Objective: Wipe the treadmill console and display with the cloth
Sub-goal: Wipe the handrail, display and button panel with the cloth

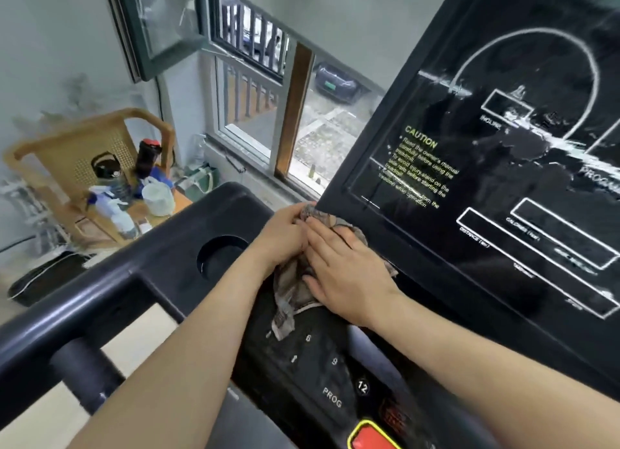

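Two hands on crumpled grey-brown cloth point(288, 302): left hand point(285, 235) fingers curled round far end, right hand point(345, 271) fingers flat, pressing; smeared black display point(503, 153) up-right, nearest right hand

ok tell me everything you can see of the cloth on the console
The cloth is a thin, grey-brown mottled rag, crumpled and dingy-looking. It lies on the black console by the lower left corner of the display. The left hand grips its bunched upper part; the right hand presses flat on its middle with straight fingers. A loose end trails down toward the number keys.
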The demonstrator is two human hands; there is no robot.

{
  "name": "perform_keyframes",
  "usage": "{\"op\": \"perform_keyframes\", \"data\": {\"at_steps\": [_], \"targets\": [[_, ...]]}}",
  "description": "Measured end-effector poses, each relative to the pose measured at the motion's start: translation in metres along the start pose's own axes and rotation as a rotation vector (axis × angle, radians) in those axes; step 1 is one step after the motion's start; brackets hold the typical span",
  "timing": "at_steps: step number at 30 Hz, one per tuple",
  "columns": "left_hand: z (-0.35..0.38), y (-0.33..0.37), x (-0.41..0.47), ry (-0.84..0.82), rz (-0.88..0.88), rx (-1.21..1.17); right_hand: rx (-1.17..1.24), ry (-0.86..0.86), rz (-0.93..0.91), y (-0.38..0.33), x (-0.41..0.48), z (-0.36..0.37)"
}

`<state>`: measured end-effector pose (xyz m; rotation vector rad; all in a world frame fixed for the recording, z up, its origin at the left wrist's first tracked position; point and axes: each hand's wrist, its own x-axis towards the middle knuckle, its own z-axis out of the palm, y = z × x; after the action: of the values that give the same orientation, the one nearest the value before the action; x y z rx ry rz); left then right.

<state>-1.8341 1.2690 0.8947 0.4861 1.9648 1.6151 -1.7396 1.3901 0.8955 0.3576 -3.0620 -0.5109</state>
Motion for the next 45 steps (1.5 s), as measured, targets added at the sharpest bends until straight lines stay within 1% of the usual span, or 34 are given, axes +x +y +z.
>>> {"op": "perform_keyframes", "data": {"at_steps": [2, 4, 6, 7, 8, 10, 11, 12, 14, 17, 20, 21, 23, 25, 26, 28, 30, 33, 35, 36, 38, 39, 41, 43, 45], "targets": [[0.004, -0.002, -0.005, 0.019, -0.012, 0.055, -0.039, 0.007, 0.001, 0.0, -0.001, 0.0], [0.01, -0.012, -0.02, 0.098, -0.01, 0.261, -0.088, 0.021, -0.02, 0.001, -0.002, 0.002], [0.015, -0.022, -0.036, 0.195, 0.06, 0.499, -0.114, 0.044, -0.052, 0.002, 0.0, 0.002], [0.014, -0.026, -0.038, 0.23, 0.084, 0.522, -0.117, 0.058, -0.063, 0.003, 0.001, 0.001], [0.012, -0.028, -0.034, 0.254, 0.074, 0.467, -0.12, 0.069, -0.067, 0.005, 0.003, 0.0], [0.011, -0.026, -0.021, 0.271, 0.041, 0.163, -0.146, 0.093, -0.064, 0.014, 0.006, -0.006], [0.013, -0.021, -0.015, 0.276, 0.056, 0.006, -0.167, 0.114, -0.056, 0.021, 0.009, -0.012], [0.017, -0.014, -0.01, 0.274, 0.081, -0.097, -0.192, 0.134, -0.043, 0.028, 0.012, -0.019], [0.024, 0.005, 0.005, 0.268, 0.152, -0.16, -0.261, 0.163, -0.019, 0.046, 0.019, -0.035], [0.029, 0.047, 0.039, 0.228, 0.21, -0.126, -0.335, 0.193, 0.029, 0.087, 0.029, -0.068], [0.032, 0.096, 0.073, 0.148, 0.333, -0.015, -0.372, 0.253, 0.132, 0.128, 0.043, -0.111], [0.033, 0.106, 0.08, 0.141, 0.347, 0.022, -0.373, 0.25, 0.166, 0.133, 0.046, -0.12], [0.037, 0.105, 0.084, 0.151, 0.348, 0.079, -0.364, 0.247, 0.198, 0.131, 0.051, -0.125], [0.04, 0.075, 0.073, 0.16, 0.305, 0.087, -0.353, 0.25, 0.158, 0.118, 0.053, -0.113], [0.04, 0.055, 0.067, 0.178, 0.268, 0.097, -0.349, 0.256, 0.111, 0.109, 0.055, -0.105], [0.036, 0.016, 0.053, 0.223, 0.192, 0.141, -0.322, 0.212, -0.009, 0.088, 0.062, -0.09], [0.033, -0.004, 0.043, 0.252, 0.142, 0.166, -0.308, 0.169, -0.111, 0.073, 0.069, -0.077], [0.027, -0.004, 0.042, 0.207, 0.111, 0.206, -0.321, 0.117, -0.158, 0.07, 0.073, -0.07], [0.026, 0.011, 0.047, 0.17, 0.088, 0.242, -0.337, 0.126, -0.168, 0.078, 0.075, -0.076], [0.025, 0.022, 0.052, 0.168, 0.083, 0.236, -0.331, 0.15, -0.149, 0.086, 0.077, -0.083], [0.026, 0.054, 0.065, 0.186, 0.098, 0.1, -0.308, 0.258, -0.08, 0.109, 0.078, -0.103], [0.027, 0.076, 0.072, 0.19, 0.129, 0.051, -0.307, 0.321, -0.035, 0.124, 0.078, -0.114], [0.033, 0.134, 0.092, 0.196, 0.253, 0.088, -0.328, 0.413, 0.077, 0.162, 0.077, -0.148], [0.043, 0.197, 0.111, 0.219, 0.366, 0.119, -0.278, 0.377, 0.262, 0.197, 0.07, -0.185], [0.052, 0.246, 0.12, 0.243, 0.481, 0.175, -0.192, 0.262, 0.482, 0.222, 0.064, -0.212]]}}
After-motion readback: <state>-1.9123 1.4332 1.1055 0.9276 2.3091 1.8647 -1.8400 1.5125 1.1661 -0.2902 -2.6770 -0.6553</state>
